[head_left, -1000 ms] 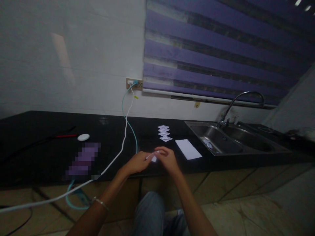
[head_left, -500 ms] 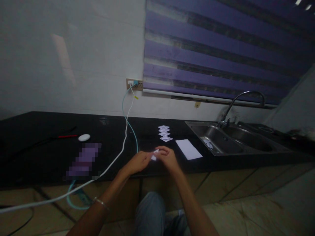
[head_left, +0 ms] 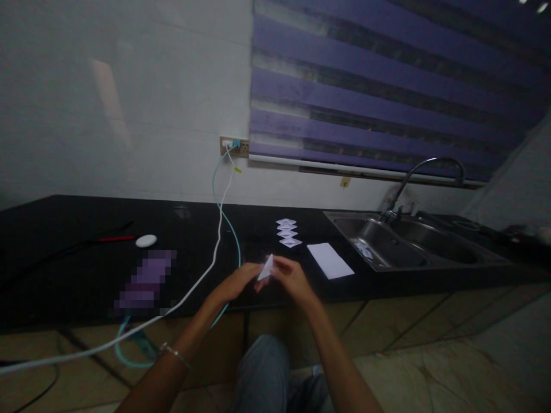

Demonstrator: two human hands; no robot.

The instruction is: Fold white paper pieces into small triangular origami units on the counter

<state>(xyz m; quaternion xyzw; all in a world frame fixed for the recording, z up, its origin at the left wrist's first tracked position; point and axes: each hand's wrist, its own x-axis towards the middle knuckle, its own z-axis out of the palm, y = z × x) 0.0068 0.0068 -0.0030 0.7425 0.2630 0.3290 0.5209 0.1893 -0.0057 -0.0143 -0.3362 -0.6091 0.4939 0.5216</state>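
A small folded piece of white paper (head_left: 266,268), narrow and pointed at its upper end, is held at the counter's front edge. My left hand (head_left: 241,280) pinches it from the left, and my right hand (head_left: 293,278) grips it from the right. The fingertips partly hide its sides. Beyond my hands several white folded paper pieces (head_left: 287,233), diamond-shaped, lie in an overlapping column. To the right of my right hand rests a flat stack of white paper (head_left: 330,261).
A double steel sink (head_left: 377,267) with a curved faucet (head_left: 402,183) is set in the black counter (head_left: 198,226) at right. A white cable (head_left: 202,279) and a teal cable (head_left: 232,226) run from the outlet (head_left: 235,147). At left lie a white oval object (head_left: 146,241) and a blurred purple item (head_left: 148,281).
The folded paper has turned and now shows a longer, pointed white face tilted up to the right. My fingers have shifted around it; both hands stay in about the same place.
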